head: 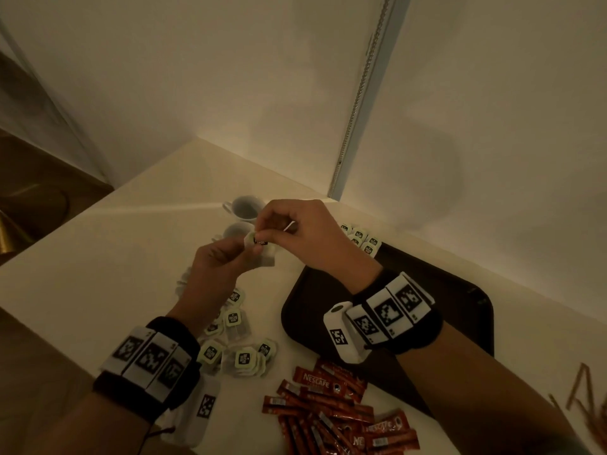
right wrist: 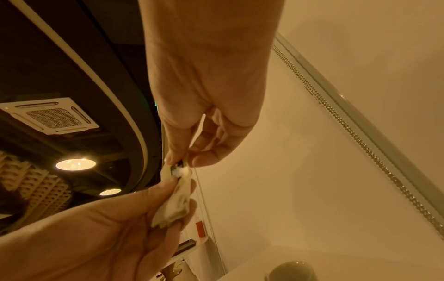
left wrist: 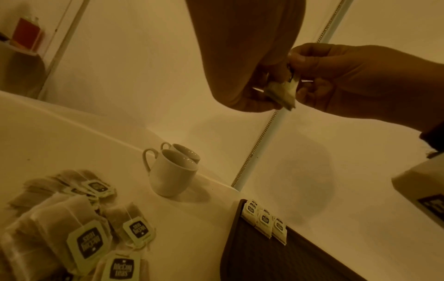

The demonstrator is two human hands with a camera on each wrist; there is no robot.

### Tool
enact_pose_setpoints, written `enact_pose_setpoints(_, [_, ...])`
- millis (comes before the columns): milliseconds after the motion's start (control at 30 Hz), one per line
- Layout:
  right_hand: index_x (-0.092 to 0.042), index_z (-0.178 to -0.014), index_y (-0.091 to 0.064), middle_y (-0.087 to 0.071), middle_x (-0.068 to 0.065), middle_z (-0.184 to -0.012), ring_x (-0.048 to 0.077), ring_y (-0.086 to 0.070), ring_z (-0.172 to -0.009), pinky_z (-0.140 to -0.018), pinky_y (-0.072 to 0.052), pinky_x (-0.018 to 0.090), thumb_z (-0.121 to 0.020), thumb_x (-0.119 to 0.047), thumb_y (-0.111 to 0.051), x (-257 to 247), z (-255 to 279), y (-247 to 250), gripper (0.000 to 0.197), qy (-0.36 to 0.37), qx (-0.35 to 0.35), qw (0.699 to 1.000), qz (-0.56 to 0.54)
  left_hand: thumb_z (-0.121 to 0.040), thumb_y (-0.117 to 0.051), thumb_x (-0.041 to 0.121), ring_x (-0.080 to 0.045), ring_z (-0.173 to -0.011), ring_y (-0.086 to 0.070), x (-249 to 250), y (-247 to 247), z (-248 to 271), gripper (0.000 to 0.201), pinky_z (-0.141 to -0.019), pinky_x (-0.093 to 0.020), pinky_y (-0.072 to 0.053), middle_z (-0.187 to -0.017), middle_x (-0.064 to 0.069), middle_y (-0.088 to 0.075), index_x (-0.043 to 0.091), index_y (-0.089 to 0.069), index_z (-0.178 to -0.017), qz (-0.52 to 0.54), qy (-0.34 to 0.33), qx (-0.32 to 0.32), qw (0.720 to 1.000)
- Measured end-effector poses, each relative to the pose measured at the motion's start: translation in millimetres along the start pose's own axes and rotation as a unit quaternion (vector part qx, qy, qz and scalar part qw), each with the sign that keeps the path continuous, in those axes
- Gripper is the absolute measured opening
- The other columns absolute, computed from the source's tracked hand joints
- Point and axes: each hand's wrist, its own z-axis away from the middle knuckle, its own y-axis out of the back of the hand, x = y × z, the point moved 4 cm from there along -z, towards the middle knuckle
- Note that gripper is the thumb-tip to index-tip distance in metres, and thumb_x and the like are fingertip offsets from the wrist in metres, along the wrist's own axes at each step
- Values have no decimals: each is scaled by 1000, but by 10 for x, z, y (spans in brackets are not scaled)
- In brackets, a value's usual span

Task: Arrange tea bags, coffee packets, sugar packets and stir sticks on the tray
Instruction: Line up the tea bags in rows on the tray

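Note:
Both hands are raised above the table and pinch the same tea bag (head: 260,249) between them. My left hand (head: 216,267) holds the bag's lower part (right wrist: 171,209); my right hand (head: 295,234) pinches the green tag (head: 254,239) at its top. In the left wrist view the bag (left wrist: 282,91) hangs between the two sets of fingers. Loose tea bags (head: 243,356) lie on the table below my left wrist. A dark tray (head: 460,290) at the right has a row of tea bags (head: 361,241) at its far corner. Red coffee packets (head: 328,402) lie near the front edge.
Two white cups (left wrist: 173,171) stand on the table behind my hands. Thin brown stir sticks (head: 584,399) lie at the far right edge. A wall with a metal strip (head: 361,93) rises directly behind the table.

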Motion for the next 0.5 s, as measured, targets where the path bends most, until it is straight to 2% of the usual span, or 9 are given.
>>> enact_pose_setpoints(100, [-4,-86,-68,-62,-12,-73,-4,-58,-69,-66,-41,6,-80,-10,-72,21,45,-27,10,-7,7,1000,-6,-81,-68,-2,-23,-87,-69,-13,-4,-1,11,-80,-26,-52,-88,-15,-73,3,-72,-90,-43,-11,-20,999])
enact_pose_setpoints(167, [-4,-88,-67,-66,-6,-77,-1,-61,-73,-68,-42,8,-80,-10,-72,29,78,-38,11,-8,12,1000,-12,-76,-71,2,-21,-89,-68,-22,-3,6,16,-81,-25,-52,-92,-14,-72,9,-72,-91,-30,-6,-33,999])
enact_pose_setpoints(233, [-4,-88,-66,-69,1,-80,6,-63,-74,-70,-46,14,-81,-9,-71,58,103,18,10,-16,35,999,-29,-72,-65,3,-19,-91,-67,-46,-6,10,30,-81,-24,-52,-98,-13,-70,10,-67,-101,-14,10,-40,999])
enact_pose_setpoints(333, [-4,-87,-65,-70,9,-79,13,-63,-68,-65,-51,24,-81,-6,-71,235,156,276,9,-56,106,992,-46,-70,-60,7,-16,-85,-65,-66,32,-9,33,-76,-24,-50,-92,-1,-70,9,-63,-103,-18,42,-19,999])
enact_pose_setpoints(433, [-9,-90,-64,-69,10,-83,13,-63,-67,-63,-52,18,-83,-5,-68,609,293,622,8,-132,152,980,-2,-79,-59,4,-14,-73,-63,-49,118,-9,16,-69,-21,-51,-80,3,-68,11,-64,-93,-22,54,-6,998])
enact_pose_setpoints(500, [-14,-91,-63,-66,3,-85,9,-62,-69,-62,-49,12,-85,-5,-65,911,420,825,11,-192,153,968,55,-90,-50,-4,-14,-70,-62,-40,190,6,20,-66,-19,-52,-78,2,-67,11,-63,-92,-28,58,-1,998])
